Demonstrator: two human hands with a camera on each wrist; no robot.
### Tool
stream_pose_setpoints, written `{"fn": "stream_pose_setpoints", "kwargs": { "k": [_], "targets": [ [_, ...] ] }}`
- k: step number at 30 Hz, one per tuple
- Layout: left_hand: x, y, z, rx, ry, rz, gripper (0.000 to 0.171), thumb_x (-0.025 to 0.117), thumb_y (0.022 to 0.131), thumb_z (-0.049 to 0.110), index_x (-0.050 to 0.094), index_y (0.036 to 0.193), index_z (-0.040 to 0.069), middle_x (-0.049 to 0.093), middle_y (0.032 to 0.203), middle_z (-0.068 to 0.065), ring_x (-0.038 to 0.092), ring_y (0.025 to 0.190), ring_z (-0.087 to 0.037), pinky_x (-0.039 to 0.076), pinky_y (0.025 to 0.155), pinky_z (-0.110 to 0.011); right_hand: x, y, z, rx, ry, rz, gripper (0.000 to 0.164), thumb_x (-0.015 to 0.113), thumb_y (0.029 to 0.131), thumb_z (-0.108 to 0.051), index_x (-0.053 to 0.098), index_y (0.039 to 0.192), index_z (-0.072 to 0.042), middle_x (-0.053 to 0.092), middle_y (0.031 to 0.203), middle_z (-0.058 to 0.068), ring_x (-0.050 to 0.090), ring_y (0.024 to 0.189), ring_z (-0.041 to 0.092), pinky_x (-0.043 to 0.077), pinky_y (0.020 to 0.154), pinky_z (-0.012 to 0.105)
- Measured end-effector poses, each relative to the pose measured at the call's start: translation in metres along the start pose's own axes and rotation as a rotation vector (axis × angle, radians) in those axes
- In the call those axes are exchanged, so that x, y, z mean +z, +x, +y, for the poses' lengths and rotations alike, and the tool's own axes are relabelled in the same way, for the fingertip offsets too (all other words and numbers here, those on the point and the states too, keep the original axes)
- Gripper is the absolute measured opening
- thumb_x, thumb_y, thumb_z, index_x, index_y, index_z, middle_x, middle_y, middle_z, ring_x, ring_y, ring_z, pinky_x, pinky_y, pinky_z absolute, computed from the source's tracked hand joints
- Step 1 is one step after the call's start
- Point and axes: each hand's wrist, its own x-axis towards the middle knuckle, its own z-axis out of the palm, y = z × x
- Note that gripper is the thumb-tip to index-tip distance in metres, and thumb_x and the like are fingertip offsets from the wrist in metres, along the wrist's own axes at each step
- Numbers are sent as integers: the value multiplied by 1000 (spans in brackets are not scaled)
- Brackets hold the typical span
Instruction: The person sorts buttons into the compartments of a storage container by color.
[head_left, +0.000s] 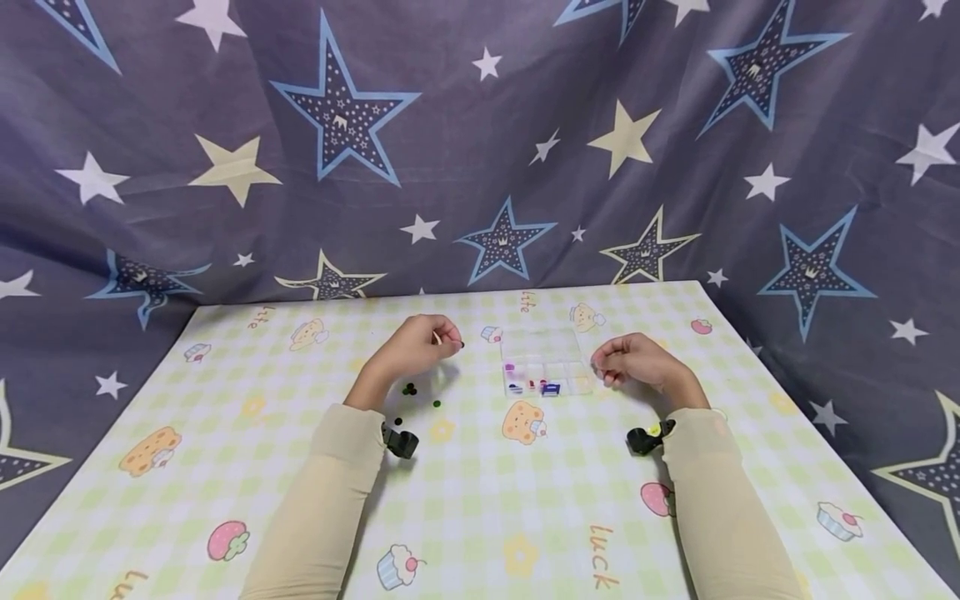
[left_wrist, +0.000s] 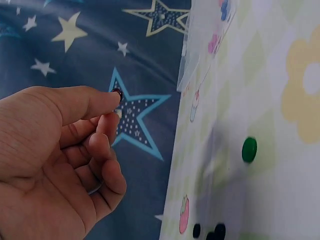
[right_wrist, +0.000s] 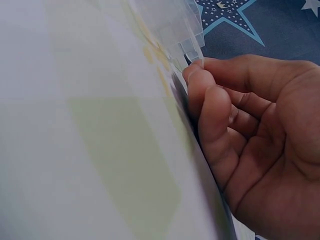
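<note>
My left hand (head_left: 417,342) pinches a small dark round piece (left_wrist: 118,93) between thumb and forefinger, above the table and left of a clear compartment box (head_left: 536,343). Purple, red and blue small pieces lie in the box's near compartments, among them a dark blue piece (head_left: 551,389). At the box's right edge, my right hand (head_left: 639,362) grips the clear plastic with thumb and forefinger; the right wrist view shows the box's corner (right_wrist: 190,47) at these fingertips. Below the left hand lie several dark round pieces (head_left: 409,389) and a green disc (left_wrist: 249,150).
Another dark round piece (head_left: 398,422) lies near the left wrist's black strap camera (head_left: 401,442). A checked cloth with printed cartoons covers the table (head_left: 480,500). Behind it hangs a dark star-patterned curtain (head_left: 450,125).
</note>
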Motion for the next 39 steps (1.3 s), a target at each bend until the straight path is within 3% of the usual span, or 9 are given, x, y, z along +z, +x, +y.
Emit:
{"fn": "stream_pose_setpoints", "kwargs": {
  "k": [6, 24, 34, 39],
  "targets": [
    [8, 5, 7, 22, 23, -41, 7, 65, 98, 11, 70, 93, 11, 63, 83, -1, 53, 71, -17, 45, 69, -32, 2, 1, 1, -4, 0, -14, 22, 59, 102, -6, 65, 114, 11, 68, 89, 13, 65, 72, 16, 55, 66, 29],
    [41, 39, 40, 135, 80, -120, 4, 68, 95, 9, 69, 91, 9, 65, 83, 0, 56, 77, -13, 47, 77, -29, 0, 0, 0, 5, 8, -4, 21, 58, 103, -5, 65, 114, 11, 67, 89, 13, 64, 72, 17, 55, 65, 28],
    [65, 54, 46, 164, 70, -158, 4, 69, 94, 8, 70, 91, 6, 65, 81, 1, 57, 76, -12, 47, 81, -28, -1, -2, 0, -1, 6, -13, 22, 58, 102, -5, 64, 115, 12, 67, 89, 14, 64, 72, 16, 55, 65, 28],
    [71, 56, 49, 148, 54, -160, 5, 68, 95, 7, 71, 91, 8, 64, 81, 0, 56, 77, -13, 46, 79, -27, -1, 1, 0, 13, -1, 3, 20, 58, 102, -6, 65, 113, 10, 67, 87, 12, 64, 71, 16, 55, 65, 28]
  ]
}}
